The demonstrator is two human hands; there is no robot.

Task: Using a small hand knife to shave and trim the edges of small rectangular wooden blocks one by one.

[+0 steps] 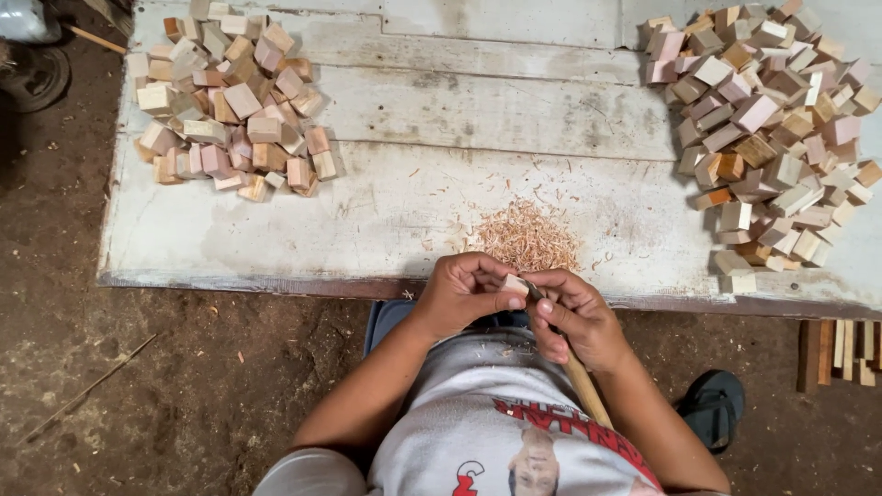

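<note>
Your left hand (pixel 464 292) is curled tight around a small pale wood block (pixel 514 284), fingers wrapped over the top, held just above your lap. Your right hand (pixel 574 317) is closed on a carving tool (pixel 581 381), its light wooden handle running down toward your right forearm and its dark tip touching the block's right edge. Both hands meet at that block, knuckle to knuckle, right at the near edge of the white board (pixel 413 211).

That edge runs straight across just beyond your fingers, chipped and dark along its lip. Directly past it sits a heap of reddish shavings (pixel 528 237), close to your hands, with loose curls scattered around it. The board's middle is bare painted wood, worn and stained, so there is open surface ahead of you.

To your left, well apart from your hands, a pile of blocks (pixel 230 96) fills the far corner, pinkish and tan, loosely stacked. To your right a bigger pile (pixel 772 129) spreads from the far edge almost to the near edge, its lowest pieces touching the lip.

Off the board it is dirt floor (pixel 138 367) on both sides. A dark sandal (pixel 712 404) lies by your right elbow, and short wooden strips (pixel 841 349) lie beyond it. A thin stick (pixel 87 390) lies on the ground to your left.
</note>
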